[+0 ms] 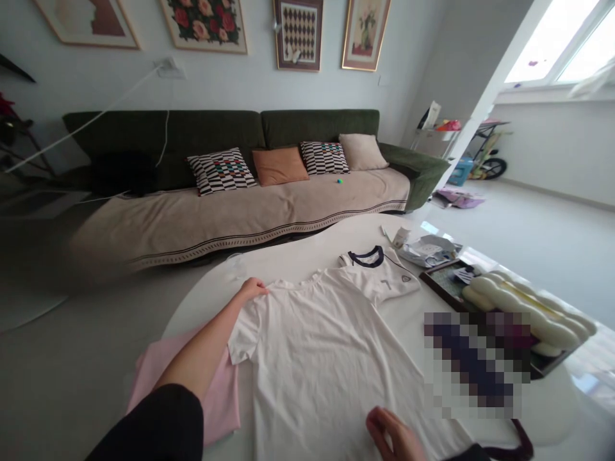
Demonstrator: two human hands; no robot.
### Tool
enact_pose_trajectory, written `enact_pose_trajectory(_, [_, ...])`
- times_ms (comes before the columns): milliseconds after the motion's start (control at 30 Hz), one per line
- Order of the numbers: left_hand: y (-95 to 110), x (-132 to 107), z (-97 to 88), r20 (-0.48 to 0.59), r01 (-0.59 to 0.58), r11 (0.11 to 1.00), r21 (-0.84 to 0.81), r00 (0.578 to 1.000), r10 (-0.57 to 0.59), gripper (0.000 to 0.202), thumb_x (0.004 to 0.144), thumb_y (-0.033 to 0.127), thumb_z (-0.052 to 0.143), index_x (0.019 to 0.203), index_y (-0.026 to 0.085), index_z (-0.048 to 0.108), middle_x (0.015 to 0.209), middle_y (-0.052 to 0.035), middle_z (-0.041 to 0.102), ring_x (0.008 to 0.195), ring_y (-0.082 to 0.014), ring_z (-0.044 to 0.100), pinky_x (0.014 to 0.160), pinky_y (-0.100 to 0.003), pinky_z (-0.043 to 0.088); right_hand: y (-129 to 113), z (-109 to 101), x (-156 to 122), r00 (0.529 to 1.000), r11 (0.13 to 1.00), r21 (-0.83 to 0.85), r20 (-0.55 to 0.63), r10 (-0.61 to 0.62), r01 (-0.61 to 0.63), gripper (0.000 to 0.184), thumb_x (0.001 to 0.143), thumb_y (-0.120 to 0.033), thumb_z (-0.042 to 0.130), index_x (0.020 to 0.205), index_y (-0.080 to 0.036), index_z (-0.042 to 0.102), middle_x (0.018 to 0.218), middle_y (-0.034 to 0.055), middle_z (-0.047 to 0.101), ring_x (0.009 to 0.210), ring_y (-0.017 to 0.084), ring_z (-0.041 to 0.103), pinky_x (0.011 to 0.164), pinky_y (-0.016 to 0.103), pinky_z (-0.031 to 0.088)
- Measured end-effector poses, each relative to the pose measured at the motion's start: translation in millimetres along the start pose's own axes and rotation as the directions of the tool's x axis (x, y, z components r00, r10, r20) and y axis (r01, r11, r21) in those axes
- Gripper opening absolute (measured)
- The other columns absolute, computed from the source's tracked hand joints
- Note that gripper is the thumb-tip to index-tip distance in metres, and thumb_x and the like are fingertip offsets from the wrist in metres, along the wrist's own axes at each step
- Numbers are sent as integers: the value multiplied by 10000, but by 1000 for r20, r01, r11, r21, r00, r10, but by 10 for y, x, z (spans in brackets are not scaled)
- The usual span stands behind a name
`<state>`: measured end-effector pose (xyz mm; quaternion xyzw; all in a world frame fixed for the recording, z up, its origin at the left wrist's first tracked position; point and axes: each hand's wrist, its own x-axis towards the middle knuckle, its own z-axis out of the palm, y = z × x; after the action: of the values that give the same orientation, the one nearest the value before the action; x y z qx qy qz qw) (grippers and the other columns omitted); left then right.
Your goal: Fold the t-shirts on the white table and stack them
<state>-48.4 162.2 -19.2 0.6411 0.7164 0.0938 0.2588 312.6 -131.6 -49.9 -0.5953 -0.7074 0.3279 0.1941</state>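
Note:
A white T-shirt (327,339) lies spread flat on the round white table, its neckline towards the far side. At its left shoulder seam, my left hand (253,289) pinches the fabric between thumb and fingers. My right hand (394,436) is over the shirt's lower right part, fingers loosely bent with a gap between them and nothing visible inside. Whether it touches the cloth is hard to tell. Beyond the right sleeve lies a folded white shirt with a navy collar (384,278). Folded pink cloth (221,397) lies under my left forearm, beside the left sleeve.
On the table's (211,301) right side is a dark-rimmed tray (439,282) with a puffy cream-coloured item (523,307). A crumpled plastic package (429,250) is behind it. A blurred-out dark item (471,362) lies nearer me. Past the table stands a green sofa (317,125) with cushions.

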Motion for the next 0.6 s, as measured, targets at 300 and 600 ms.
enact_pose_trajectory(300, [-2, 6, 32, 59, -155, 987, 32, 986, 153, 212, 680, 285, 517, 511, 160, 540, 473, 41, 473, 565, -124, 485, 524, -196, 278, -265, -1081, 1648, 993, 921, -387, -80, -84, 47, 244, 869, -222, 363, 796, -168, 590, 781, 36, 615, 756, 142, 566, 688, 241, 424])
enact_pose_trajectory(600, [112, -289, 63, -68, -184, 981, 60, 980, 187, 82, 664, 179, 548, 743, 191, 562, 714, 24, 594, 685, -122, 530, 597, -182, 339, -264, -1055, 3233, 984, 836, -544, -96, -147, 72, 311, 850, -342, 500, 1111, -173, 502, 1125, 61, 523, 949, 176, 539, 800, 390, 461])
